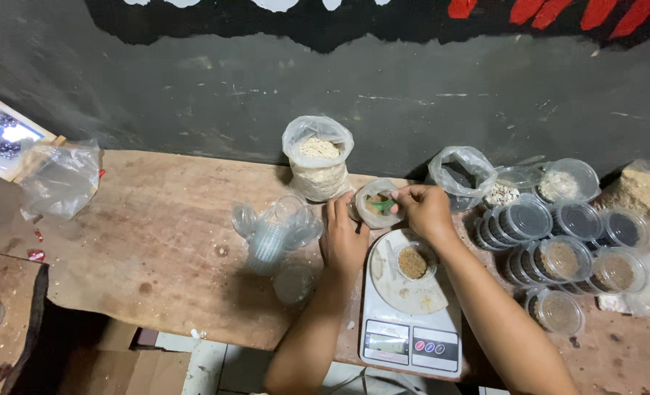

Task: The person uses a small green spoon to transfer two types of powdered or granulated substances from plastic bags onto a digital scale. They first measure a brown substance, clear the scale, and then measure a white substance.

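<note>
While a worn wooden tabletop (157,219) stretches along a dark wall, a person portions brown granules into small round tubs. About ten lidded tubs (559,260) sit stacked at the right, seemingly done; a heap of empty cups (274,230) waits at the left. One open tub (413,261), part filled, rests on a white scale (410,307). Beyond it, the left hand (342,238) steadies a small bag (372,202) while the right hand (425,208) pinches a green scoop (383,205) inside.
</note>
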